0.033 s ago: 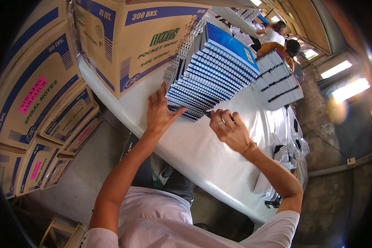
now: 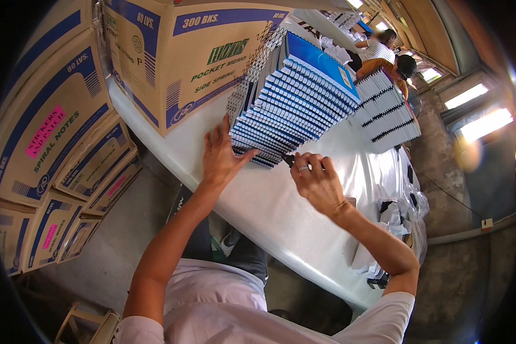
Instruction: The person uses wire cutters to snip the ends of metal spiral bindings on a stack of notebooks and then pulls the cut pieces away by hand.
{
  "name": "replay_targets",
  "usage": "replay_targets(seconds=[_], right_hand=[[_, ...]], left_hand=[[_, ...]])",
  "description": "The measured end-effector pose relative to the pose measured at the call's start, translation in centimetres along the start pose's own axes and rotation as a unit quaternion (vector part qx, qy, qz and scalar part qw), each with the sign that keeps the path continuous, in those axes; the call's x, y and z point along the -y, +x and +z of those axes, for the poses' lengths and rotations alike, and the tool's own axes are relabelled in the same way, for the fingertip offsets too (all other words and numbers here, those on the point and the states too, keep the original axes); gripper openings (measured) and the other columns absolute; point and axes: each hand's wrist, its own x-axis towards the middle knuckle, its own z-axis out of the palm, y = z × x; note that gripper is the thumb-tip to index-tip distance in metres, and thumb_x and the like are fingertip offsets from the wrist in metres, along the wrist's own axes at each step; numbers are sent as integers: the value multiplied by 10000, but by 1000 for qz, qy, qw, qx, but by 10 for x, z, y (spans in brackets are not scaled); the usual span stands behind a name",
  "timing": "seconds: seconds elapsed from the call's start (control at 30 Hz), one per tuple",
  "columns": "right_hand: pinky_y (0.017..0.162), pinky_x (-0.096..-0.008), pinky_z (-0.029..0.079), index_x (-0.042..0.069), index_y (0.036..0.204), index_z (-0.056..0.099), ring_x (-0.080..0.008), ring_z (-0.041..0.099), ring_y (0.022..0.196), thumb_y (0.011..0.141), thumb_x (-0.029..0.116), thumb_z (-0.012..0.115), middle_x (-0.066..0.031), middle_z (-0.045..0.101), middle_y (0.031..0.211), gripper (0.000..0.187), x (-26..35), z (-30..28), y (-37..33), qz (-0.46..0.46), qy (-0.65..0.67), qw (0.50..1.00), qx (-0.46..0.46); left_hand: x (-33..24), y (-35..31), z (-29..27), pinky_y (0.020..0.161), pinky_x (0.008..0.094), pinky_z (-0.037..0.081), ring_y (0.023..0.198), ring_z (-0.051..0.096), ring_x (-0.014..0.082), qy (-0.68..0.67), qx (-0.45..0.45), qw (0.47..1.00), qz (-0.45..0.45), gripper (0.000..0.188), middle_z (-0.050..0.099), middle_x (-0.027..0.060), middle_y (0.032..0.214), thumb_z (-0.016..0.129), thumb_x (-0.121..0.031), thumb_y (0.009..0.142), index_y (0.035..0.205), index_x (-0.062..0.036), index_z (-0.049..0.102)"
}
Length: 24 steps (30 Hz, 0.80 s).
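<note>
A tall stack of spiral-bound notebooks [image 2: 304, 97] with blue covers and wire bindings stands on the white table, its bindings toward me. At the stack's lower left corner my left hand [image 2: 219, 160] rests with fingers spread, the thumb lying along the lowest notebooks. My right hand [image 2: 318, 179] is closed around a small black tool [image 2: 288, 160], whose tip meets the bindings near the bottom of the stack. Most of that tool is hidden in the fingers, so its kind cannot be made out.
A large cardboard box [image 2: 212, 69] stands left of the notebooks; more stacked cartons [image 2: 51, 120] rise at the far left. White notebooks with black bindings [image 2: 387, 112] stand to the right. Crumpled plastic [image 2: 404, 215] lies by the table's right edge. Two people [image 2: 381, 49] sit beyond.
My right hand has shifted slightly left, and more of the black tool shows at the bindings. The left hand and the stack stay in place.
</note>
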Motion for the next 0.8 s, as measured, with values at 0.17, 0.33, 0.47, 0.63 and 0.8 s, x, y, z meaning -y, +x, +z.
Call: replay_targets(seconds=[0.17,0.33,0.47,0.63,0.8], right_hand=[[875,-400,428,19,1059,622,-225,536,985,867,232,609,-113,567,1046,288,-5,-5,-3,56,26,998,-13],[976,-372,379,154,1252,544,-129,474,1106,875,267,649,-8,540,1080,408,-41,-1,-14,-79,-73,991,-80],[968,-343,365,153,1256,532,-105,429,1173,884,244,610,19,457,1106,391,-44,8,-13,-99,-86,986,-102],[966,-325,357,172,1262,533,-92,427,1175,896,272,600,28,459,1101,386,-49,11,-13,-126,-95,982,-103],[967,-327,343,212,1259,529,-85,430,1138,890,334,627,64,515,1103,400,-50,8,-11,-130,-107,980,-108]], left_hand=[[-4,-1,-7,1122,545,222,1246,449,407,-13,6,1000,-10,1128,467,262,1337,753,-571,696,1479,17,192],[-7,2,-3,1124,563,195,1259,438,395,-51,-16,999,-3,1108,437,269,1364,748,-560,709,1474,26,201],[-7,2,-1,1129,559,191,1272,428,390,-35,-12,999,7,1114,408,277,1391,745,-571,706,1467,39,205],[-6,3,1,1126,563,196,1298,391,403,-34,-3,999,2,1135,370,272,1425,745,-588,698,1475,28,193],[-11,1,-9,1120,588,179,1356,297,455,-85,-37,996,-5,1083,325,287,1458,718,-568,744,1483,17,183]])
